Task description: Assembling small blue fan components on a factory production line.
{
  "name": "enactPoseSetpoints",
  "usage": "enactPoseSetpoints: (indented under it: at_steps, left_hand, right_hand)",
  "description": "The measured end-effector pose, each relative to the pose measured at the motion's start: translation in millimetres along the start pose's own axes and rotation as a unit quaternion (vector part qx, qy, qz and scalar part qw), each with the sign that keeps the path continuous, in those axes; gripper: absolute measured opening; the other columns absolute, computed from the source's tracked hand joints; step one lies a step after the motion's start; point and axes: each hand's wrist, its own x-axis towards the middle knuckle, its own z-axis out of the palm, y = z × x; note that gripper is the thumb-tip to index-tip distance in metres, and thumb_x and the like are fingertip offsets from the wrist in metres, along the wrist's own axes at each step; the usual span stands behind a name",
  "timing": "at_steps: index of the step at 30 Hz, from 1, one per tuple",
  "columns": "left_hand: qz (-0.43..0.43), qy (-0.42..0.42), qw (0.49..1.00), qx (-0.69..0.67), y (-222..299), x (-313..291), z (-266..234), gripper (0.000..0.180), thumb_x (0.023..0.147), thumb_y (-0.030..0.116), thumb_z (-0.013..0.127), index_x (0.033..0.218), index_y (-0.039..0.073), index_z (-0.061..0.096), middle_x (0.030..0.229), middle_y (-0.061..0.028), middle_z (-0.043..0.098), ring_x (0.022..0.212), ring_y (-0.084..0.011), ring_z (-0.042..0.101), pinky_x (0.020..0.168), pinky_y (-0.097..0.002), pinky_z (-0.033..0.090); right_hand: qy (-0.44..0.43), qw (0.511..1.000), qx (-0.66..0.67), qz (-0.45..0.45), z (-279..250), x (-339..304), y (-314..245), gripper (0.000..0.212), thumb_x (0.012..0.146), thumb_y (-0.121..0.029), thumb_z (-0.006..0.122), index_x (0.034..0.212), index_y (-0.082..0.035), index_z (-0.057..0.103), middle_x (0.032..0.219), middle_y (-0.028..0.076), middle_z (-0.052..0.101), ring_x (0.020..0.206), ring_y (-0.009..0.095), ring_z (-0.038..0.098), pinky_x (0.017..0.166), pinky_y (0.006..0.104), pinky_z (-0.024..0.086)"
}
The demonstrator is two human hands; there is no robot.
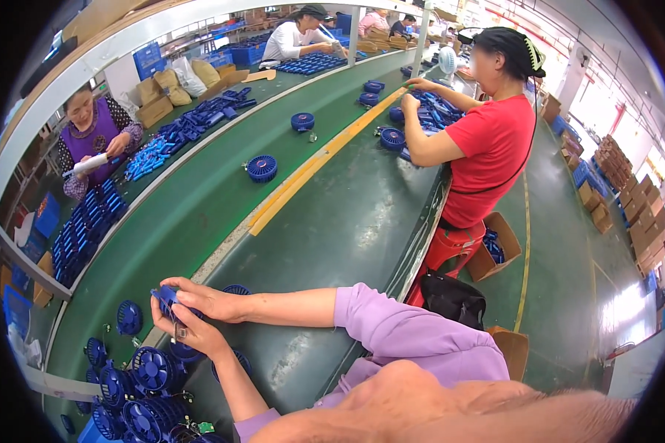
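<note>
At the lower left, over the edge of the green conveyor belt, my two hands meet around a dark blue plastic fan part [167, 298]. My right hand [213, 301] comes from the right and grips its top with thumb and fingers. From below, my left hand [199, 336] has its fingers wrapped round the same piece. Much of the part is hidden by the fingers, so its exact shape cannot be told. Just below my hands lies a heap of round blue fan heads [154, 369], some with small wires and green circuit boards. Another fan head [236, 290] lies partly behind my right wrist.
The green belt [192, 214] runs away to the upper right, carrying a few fan heads [261, 168]. A yellow strip [295, 184] lies along the bench edge. A co-worker in red [488, 140] works ahead; another in purple [100, 136] sits across the belt beside blue parts.
</note>
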Motion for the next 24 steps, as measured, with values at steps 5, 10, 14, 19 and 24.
enactPoseSetpoints:
  at_steps: [5, 10, 14, 19, 24]
  left_hand:
    - [-0.028, -0.036, 0.999, 0.009, -26, 17, -21, 0.038, 0.099, 0.024, 0.047, 0.127, -0.002, 0.043, 0.126, -0.0143, 0.048, 0.116, -0.0229, 0.048, 0.1, -0.037, 0.038]
    - [-0.027, -0.137, 0.968, 0.207, -65, 4, -31, 0.047, 0.086, 0.019, 0.062, 0.125, -0.004, 0.049, 0.127, -0.0248, 0.052, 0.118, -0.0393, 0.05, 0.103, -0.0437, 0.037]
    - [0.022, -0.191, 0.948, 0.255, -59, 1, -21, 0.039, 0.082, 0.018, 0.064, 0.12, 0.008, 0.058, 0.129, -0.0219, 0.051, 0.123, -0.0388, 0.046, 0.105, -0.0471, 0.033]
    - [0.003, -0.164, 0.953, 0.256, -61, 3, -32, 0.037, 0.082, 0.014, 0.064, 0.117, 0.008, 0.058, 0.132, -0.0219, 0.047, 0.126, -0.0394, 0.04, 0.106, -0.0476, 0.031]
    - [0.0, -0.142, 0.963, 0.228, -57, 5, -29, 0.034, 0.082, 0.014, 0.064, 0.115, 0.008, 0.059, 0.132, -0.0204, 0.047, 0.124, -0.0398, 0.041, 0.105, -0.0472, 0.033]
  right_hand:
    - [0.01, 0.994, -0.099, 0.035, -7, 26, 18, 0.053, 0.097, -0.037, 0.047, 0.136, -0.003, 0.039, 0.132, 0.013, 0.045, 0.128, 0.021, 0.039, 0.108, 0.0336, 0.03]
    - [0.183, 0.928, -0.324, -0.021, -68, 65, 32, 0.052, 0.079, -0.034, 0.069, 0.115, 0.002, 0.058, 0.101, 0.016, 0.063, 0.09, 0.025, 0.063, 0.079, 0.0362, 0.051]
    - [0.277, 0.757, -0.586, -0.085, -155, 66, 35, 0.062, 0.075, -0.037, 0.073, 0.121, -0.002, 0.052, 0.111, 0.026, 0.058, 0.101, 0.04, 0.057, 0.084, 0.0497, 0.046]
    - [0.014, 0.811, -0.582, -0.051, -129, 5, 28, 0.063, 0.079, -0.027, 0.072, 0.134, -0.01, 0.047, 0.142, 0.029, 0.035, 0.131, 0.043, 0.037, 0.108, 0.0473, 0.033]
    - [-0.189, 0.708, -0.68, -0.011, -63, -49, 5, 0.083, 0.066, -0.041, 0.08, 0.136, -0.012, 0.047, 0.141, 0.021, 0.041, 0.132, 0.039, 0.037, 0.108, 0.0506, 0.03]
